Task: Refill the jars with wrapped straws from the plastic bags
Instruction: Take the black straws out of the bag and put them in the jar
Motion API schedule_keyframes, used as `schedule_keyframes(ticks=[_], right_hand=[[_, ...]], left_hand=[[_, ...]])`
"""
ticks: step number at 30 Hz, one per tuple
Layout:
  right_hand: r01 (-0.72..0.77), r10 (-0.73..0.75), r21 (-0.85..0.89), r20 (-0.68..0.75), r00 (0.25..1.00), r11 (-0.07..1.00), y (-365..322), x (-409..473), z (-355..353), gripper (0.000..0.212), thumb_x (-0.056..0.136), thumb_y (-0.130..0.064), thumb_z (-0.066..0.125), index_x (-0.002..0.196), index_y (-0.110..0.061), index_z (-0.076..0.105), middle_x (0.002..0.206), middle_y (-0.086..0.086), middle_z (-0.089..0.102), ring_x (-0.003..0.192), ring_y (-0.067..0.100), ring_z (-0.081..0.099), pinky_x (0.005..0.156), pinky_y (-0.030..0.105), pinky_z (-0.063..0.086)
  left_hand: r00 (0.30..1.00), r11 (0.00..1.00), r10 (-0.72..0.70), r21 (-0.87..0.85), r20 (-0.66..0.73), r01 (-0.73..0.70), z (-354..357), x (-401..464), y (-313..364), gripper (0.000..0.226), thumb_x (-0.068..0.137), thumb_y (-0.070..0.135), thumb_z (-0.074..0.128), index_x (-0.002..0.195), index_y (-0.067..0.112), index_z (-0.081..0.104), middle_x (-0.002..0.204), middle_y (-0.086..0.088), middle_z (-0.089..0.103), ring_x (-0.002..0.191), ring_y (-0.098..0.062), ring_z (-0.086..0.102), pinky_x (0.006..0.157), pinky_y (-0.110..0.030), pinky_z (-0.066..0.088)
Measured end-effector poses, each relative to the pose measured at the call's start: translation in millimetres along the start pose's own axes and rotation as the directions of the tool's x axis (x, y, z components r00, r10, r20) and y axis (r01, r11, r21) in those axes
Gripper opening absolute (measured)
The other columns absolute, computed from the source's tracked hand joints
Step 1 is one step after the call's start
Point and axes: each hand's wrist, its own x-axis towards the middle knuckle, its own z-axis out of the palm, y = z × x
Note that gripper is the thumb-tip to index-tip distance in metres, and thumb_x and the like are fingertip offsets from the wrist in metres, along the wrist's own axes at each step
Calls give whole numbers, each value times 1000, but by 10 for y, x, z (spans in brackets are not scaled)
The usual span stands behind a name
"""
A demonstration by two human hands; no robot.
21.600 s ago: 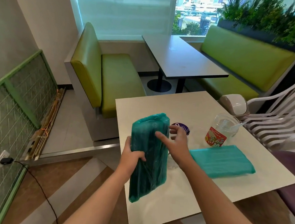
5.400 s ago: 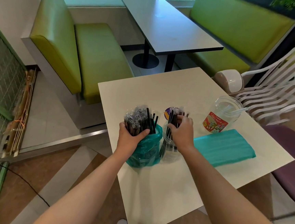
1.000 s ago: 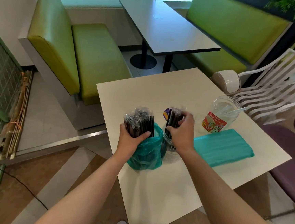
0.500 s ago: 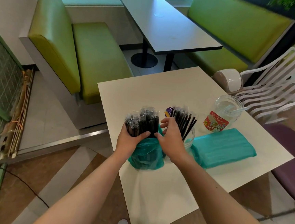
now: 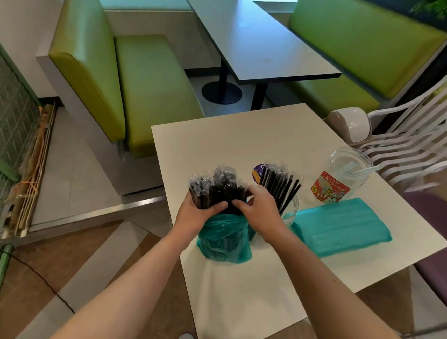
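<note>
An opened teal plastic bag (image 5: 224, 239) stands on the white table (image 5: 247, 287), its top rolled down around a bundle of black wrapped straws (image 5: 215, 187). My left hand (image 5: 197, 210) grips the bundle from the left. My right hand (image 5: 259, 210) holds the bundle's right side, fingers curled into the straws. Just right of it stands a clear jar (image 5: 290, 210) with a fan of wrapped black straws (image 5: 280, 182) sticking out. A second clear jar (image 5: 343, 174) with a red label stands farther right, with only a white straw or two inside. A full teal bag (image 5: 344, 228) lies flat.
A purple lid (image 5: 257, 171) lies behind the first jar. A small white bin (image 5: 353, 126) sits beyond the table's far right corner beside a white slatted chair (image 5: 423, 132). Green benches (image 5: 142, 92) and a grey table (image 5: 255, 45) stand behind. A purple seat (image 5: 443, 242) is at right.
My right hand left the straws in the first jar and moved left onto the bundle in the open bag. The straws in the jar now fan out freely.
</note>
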Motion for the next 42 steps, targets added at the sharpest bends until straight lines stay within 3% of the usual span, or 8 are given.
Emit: schedule_keyframes(ticks=[4,13,18,23,27,33,37,42], right_hand=[[3,-3,89,1,1000,996,-6,-44,-22,19,94,-26,61,106,-11,60,99,0,59,83,14,55,73,27,41],[-16,18,115,-21,1000,993,0,-61,-31,34,96,-29,57,126,-14,53,110,0,61,83,10,52,75,24,39],[-13,15,107,-13,1000,994,3,-63,-24,33,95,-31,59,122,-12,55,94,-1,61,73,8,49,69,25,40],[-11,11,104,-2,1000,995,-17,-70,-27,35,96,-31,58,126,-14,54,80,-12,50,65,-1,43,62,20,35],[-4,1,123,23,1000,992,-41,-94,-42,30,97,-27,57,125,-16,54,76,-15,50,64,-1,44,60,19,35],[-30,10,198,98,995,980,-66,-129,-85,18,99,-20,53,115,-15,57,104,-2,62,89,12,59,72,19,44],[4,-8,165,21,1000,986,-60,-125,-109,23,101,-24,47,117,-8,52,111,1,43,100,12,47,92,24,36],[31,-28,200,-18,999,979,-205,-98,-330,22,103,-31,40,114,-14,48,101,0,60,95,16,56,86,37,44]], left_hand=[[999,1000,-6,2,-53,6,30,7,-1,75,63,33,91,126,19,53,116,3,67,107,-16,64,96,-39,53],[1000,999,27,30,-10,-26,104,-83,58,70,68,29,88,126,23,48,116,4,64,108,-15,61,90,-29,51],[998,999,36,19,42,-36,111,-94,45,69,69,25,88,125,24,48,116,4,64,107,-14,62,86,-28,53],[996,998,56,10,74,-57,115,-140,69,68,71,14,87,124,22,45,110,7,62,97,-3,60,63,-10,51],[995,995,73,59,67,-77,118,-159,67,77,63,18,91,122,26,42,110,11,60,98,-1,58,70,-12,48],[995,991,104,82,-8,-103,155,-127,57,73,63,23,92,118,27,43,109,11,60,102,-10,59,75,-17,47],[993,988,115,103,-31,-111,176,-127,75,70,66,23,90,118,26,43,112,8,58,104,-11,56,79,-18,45],[992,985,122,124,-31,-118,216,-128,99,71,66,27,90,116,26,40,113,9,55,103,-10,53,71,-12,41]])
